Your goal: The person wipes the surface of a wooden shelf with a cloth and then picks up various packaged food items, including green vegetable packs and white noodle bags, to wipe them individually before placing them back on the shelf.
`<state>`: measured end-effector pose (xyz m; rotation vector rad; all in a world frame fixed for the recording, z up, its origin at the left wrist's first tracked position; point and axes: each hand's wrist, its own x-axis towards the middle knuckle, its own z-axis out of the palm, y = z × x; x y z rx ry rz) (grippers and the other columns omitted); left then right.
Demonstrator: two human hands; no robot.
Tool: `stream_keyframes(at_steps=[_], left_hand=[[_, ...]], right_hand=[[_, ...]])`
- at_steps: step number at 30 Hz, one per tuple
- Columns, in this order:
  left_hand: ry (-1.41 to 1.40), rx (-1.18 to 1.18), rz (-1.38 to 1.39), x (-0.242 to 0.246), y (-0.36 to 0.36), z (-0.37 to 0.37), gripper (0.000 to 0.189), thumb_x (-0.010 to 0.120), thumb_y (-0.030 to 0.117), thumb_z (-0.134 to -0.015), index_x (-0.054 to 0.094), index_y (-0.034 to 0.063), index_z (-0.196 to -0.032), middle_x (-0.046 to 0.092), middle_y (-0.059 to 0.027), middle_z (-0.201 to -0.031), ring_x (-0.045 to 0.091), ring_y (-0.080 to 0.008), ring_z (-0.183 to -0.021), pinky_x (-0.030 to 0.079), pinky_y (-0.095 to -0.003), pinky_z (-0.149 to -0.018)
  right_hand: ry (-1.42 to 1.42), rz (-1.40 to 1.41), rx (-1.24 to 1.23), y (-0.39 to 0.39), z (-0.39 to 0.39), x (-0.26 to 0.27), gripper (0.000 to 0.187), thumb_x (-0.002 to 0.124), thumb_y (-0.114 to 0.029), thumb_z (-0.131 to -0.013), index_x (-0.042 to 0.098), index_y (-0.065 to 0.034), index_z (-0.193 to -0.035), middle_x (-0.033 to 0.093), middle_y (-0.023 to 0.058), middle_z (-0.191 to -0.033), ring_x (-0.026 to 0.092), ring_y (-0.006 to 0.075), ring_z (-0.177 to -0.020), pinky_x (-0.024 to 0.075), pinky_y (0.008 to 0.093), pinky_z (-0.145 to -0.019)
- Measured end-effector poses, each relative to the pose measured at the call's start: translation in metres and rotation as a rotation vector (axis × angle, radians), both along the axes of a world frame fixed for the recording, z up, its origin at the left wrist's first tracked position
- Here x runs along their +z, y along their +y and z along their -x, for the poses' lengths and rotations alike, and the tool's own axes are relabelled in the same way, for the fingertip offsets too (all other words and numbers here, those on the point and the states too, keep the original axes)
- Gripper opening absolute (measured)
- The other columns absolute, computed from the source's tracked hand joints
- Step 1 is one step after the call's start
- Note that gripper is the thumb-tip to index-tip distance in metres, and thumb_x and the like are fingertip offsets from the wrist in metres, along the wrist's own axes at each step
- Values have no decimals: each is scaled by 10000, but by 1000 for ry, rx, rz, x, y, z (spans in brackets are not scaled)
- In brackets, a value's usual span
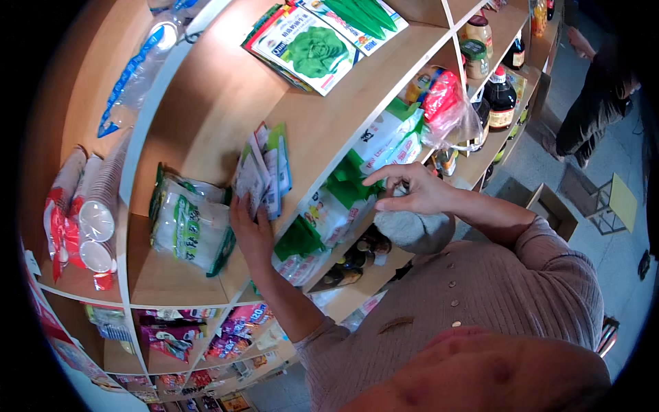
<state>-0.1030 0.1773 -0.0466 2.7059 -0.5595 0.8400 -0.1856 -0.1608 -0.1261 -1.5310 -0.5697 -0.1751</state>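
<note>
My left hand has its fingers around the lower end of a bunch of printed seed packets, held tilted above the wooden shelf board. My right hand hovers outside the shelf front, thumb and forefinger apart and the other fingers curled. A whitish bit shows among those curled fingers, too small to name. Grey fabric lies just below this hand. At the back of the shelf lies a stack of seed packets with green vegetable pictures. Left of my left hand sits a clear plastic pack with green print.
Stacked disposable cups occupy the left compartment. White and green plastic bags fill the shelf below, with sauce bottles and jars to the right. Another person is at the upper right, near a small stool and a cardboard box.
</note>
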Motion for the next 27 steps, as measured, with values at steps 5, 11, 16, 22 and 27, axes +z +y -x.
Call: stream_keyframes(at_steps=[5,11,16,22,27], left_hand=[[209,44,219,1,5,7,417,536,129,-895,460,-17,-1279,478,-255,-1297,481,-387,-1183,359,-418,-1019],[153,52,115,5,0,2,413,523,140,-913,451,-17,-1288,488,-256,-1291,478,-394,-1187,370,-412,-1003],[126,32,76,6,-4,2,446,500,194,-939,433,-29,-1320,487,-253,-1306,473,-385,-1207,364,-412,-1014],[100,42,-76,11,-4,5,454,459,212,-943,427,1,-1343,489,-258,-1302,473,-412,-1194,376,-436,-997],[165,65,-110,15,4,2,452,447,190,-937,411,25,-1356,456,-249,-1335,458,-421,-1200,385,-452,-985]], right_hand=[[-38,-1,57,14,-8,-6,303,718,-216,-810,653,-84,-1075,648,75,-770,593,123,-700,473,295,-620],[-162,-65,42,31,-20,12,237,676,-128,-853,655,-46,-1075,645,35,-747,592,71,-703,457,247,-631],[-418,-79,-128,51,-32,41,278,680,-79,-778,642,-39,-1050,650,88,-892,630,193,-837,492,319,-748],[-568,259,-270,99,-51,80,449,665,-66,-739,550,-23,-1170,579,150,-1162,594,332,-1006,490,407,-847],[-351,740,-295,131,-66,91,470,630,-139,-752,529,-30,-1199,541,175,-1227,606,364,-944,497,444,-784]])
